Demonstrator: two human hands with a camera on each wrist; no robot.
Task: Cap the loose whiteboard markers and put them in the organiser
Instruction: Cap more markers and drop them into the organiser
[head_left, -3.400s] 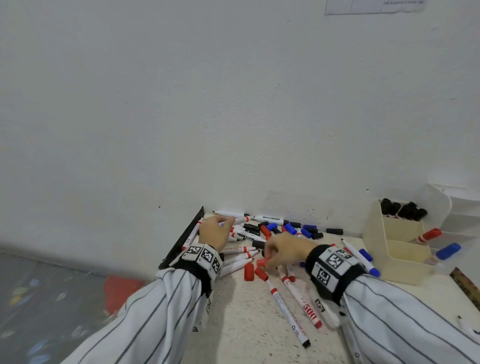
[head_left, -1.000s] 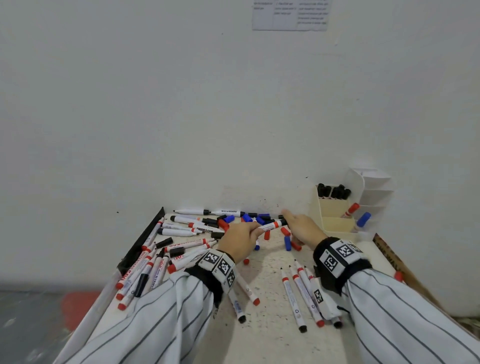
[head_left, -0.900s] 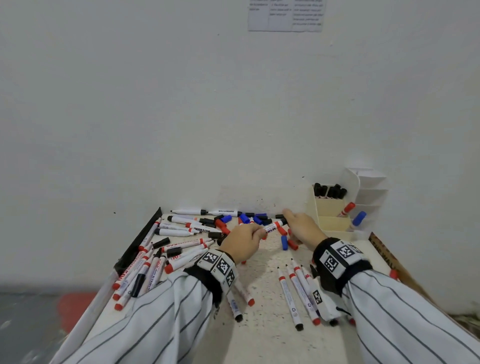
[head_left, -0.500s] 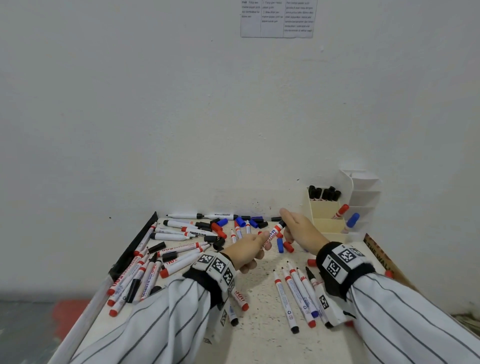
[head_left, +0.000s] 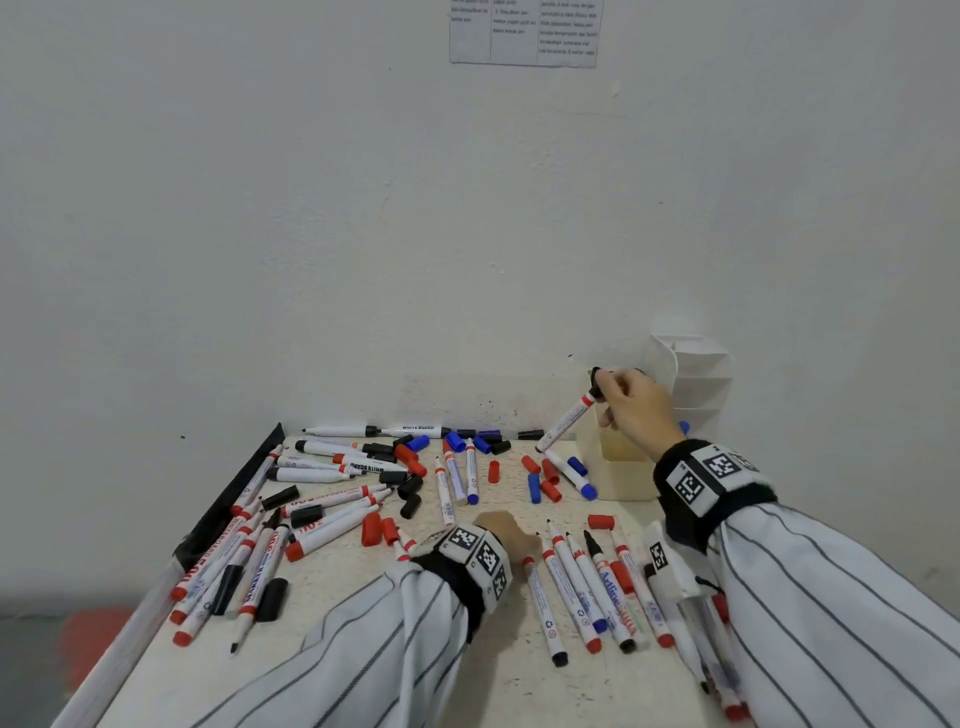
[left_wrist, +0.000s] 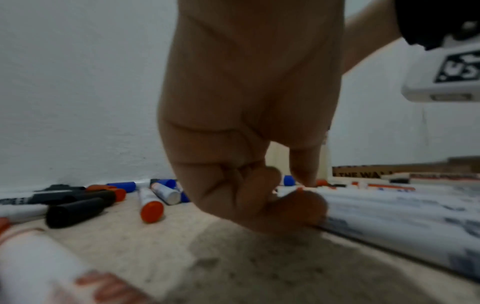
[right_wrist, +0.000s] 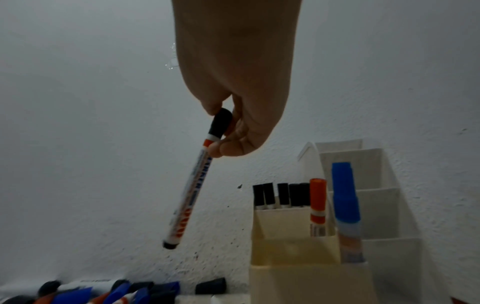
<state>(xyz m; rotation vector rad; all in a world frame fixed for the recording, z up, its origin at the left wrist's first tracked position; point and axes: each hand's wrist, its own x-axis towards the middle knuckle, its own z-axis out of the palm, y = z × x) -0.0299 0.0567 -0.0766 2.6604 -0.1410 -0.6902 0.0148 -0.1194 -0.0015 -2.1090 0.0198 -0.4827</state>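
White plaster wall is rising behind a speckled tabletop (head_left: 467, 670) that is carrying one cream organiser (head_left: 618, 467) at its far right corner. Inside the organiser, five black-capped markers (right_wrist: 283, 195) are standing in the rear compartment, one red-capped marker (right_wrist: 317, 203) is leaning beside them, and one blue-capped marker (right_wrist: 345, 205) is standing in the next compartment to the right.

Just left of the organiser and above its rim, the right hand (head_left: 636, 410) is pinching one black-capped marker (head_left: 563, 423) by its cap end between thumb and curled fingers; the barrel is hanging tilted, its lower end pointing down and away from the organiser.

Well in front of the organiser, the left hand (head_left: 511, 527) is resting low on the table, its curled fingertips (left_wrist: 298, 205) closing on the tip end of one white marker (left_wrist: 389, 218) in a row of about six markers (head_left: 587, 587) lying side by side.

Left of the organiser, many loose markers and separate caps in red, blue and black are lying scattered; their number cannot be counted reliably. One printed paper sheet (head_left: 522, 31) is hanging on the wall high above the organiser.
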